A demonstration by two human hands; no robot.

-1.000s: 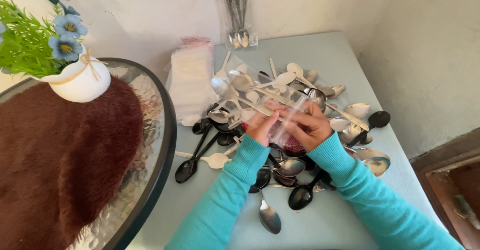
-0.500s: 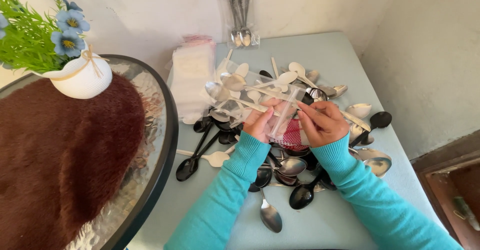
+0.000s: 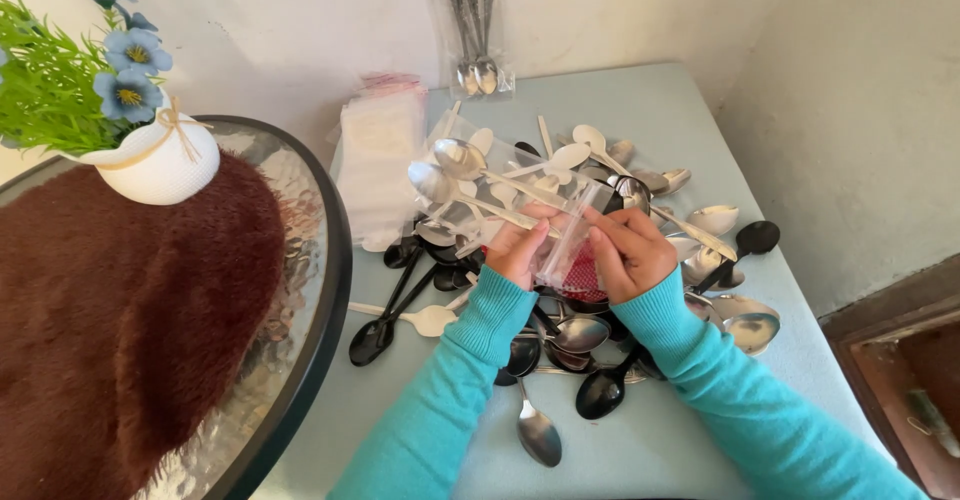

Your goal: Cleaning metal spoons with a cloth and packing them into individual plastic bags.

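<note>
Both hands grip clear plastic bag (image 3: 560,235) at frame centre: left hand (image 3: 520,245) and right hand (image 3: 625,250) pinched on its mouth. Bag long axis runs upper right to lower left, over spoon pile (image 3: 560,340) on surface (image 3: 660,110).

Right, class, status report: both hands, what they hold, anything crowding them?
Left hand and right hand both hold a clear plastic bag. Silver spoons stick out of it. Loose spoon pile crowds underneath.

Clear plastic bag (image 3: 562,240): small, transparent, held upright between the left hand (image 3: 518,250) and the right hand (image 3: 628,250) above the spoon pile. Metal spoons (image 3: 450,175): two, silver, handles gripped at the bag mouth, bowls projecting up-left.
</note>
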